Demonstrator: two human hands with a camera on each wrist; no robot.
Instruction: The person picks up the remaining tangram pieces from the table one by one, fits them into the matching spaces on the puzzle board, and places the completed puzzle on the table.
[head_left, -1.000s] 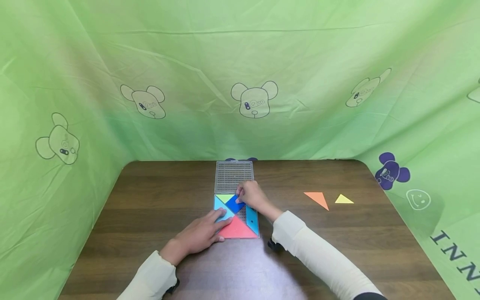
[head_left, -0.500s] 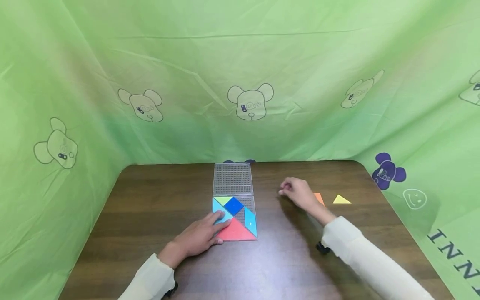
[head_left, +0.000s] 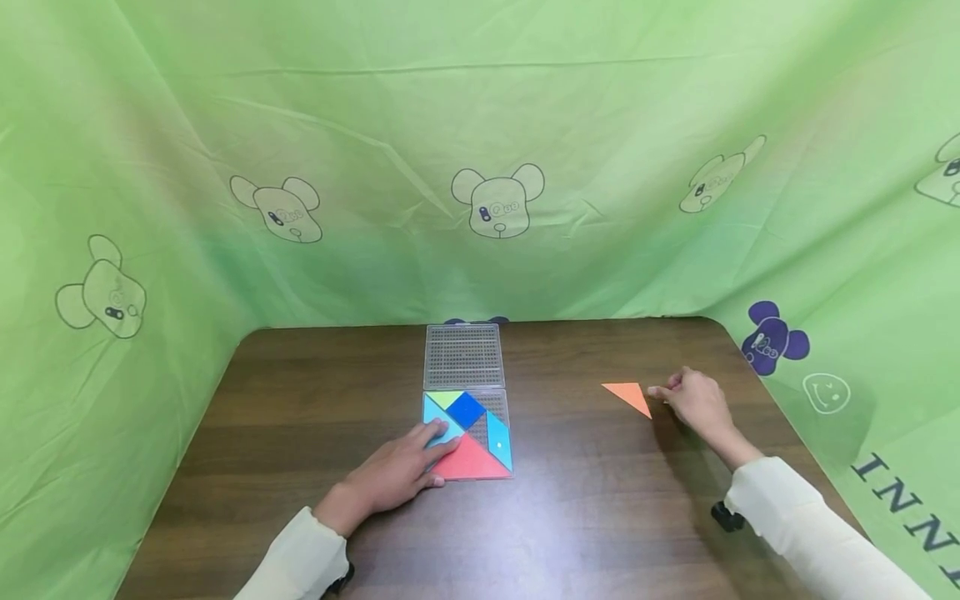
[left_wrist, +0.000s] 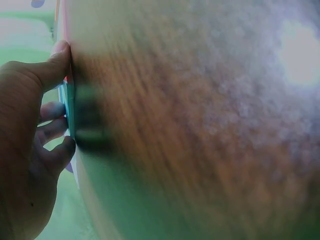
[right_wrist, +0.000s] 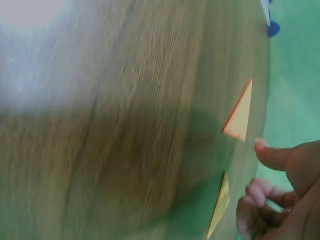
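Observation:
My left hand [head_left: 397, 468] rests on the near left corner of a clear tangram case [head_left: 496, 402]. Its fingers lie over the light blue triangle [head_left: 432, 412] and the red triangle [head_left: 472, 460]; the thumb touches the near edge. Also in the case are a green triangle [head_left: 444, 399], a dark blue square [head_left: 467, 410] and a blue parallelogram [head_left: 498, 442]. At the right, my right hand [head_left: 697, 403] hovers by a yellow triangle [right_wrist: 220, 204], almost wholly hidden in the head view. Thumb and fingers are apart, holding nothing. An orange triangle [head_left: 632, 397] lies just left of that hand.
The case's gridded lid [head_left: 465, 357] lies open behind its base, near the table's back edge. Bare grid shows around the square and parallelogram. A green printed curtain [head_left: 375, 267] surrounds the wooden table [head_left: 585, 517].
My right hand has let go of the dark blue square in the case and moved right, past the orange triangle, to the yellow one. The left hand has stayed on the case.

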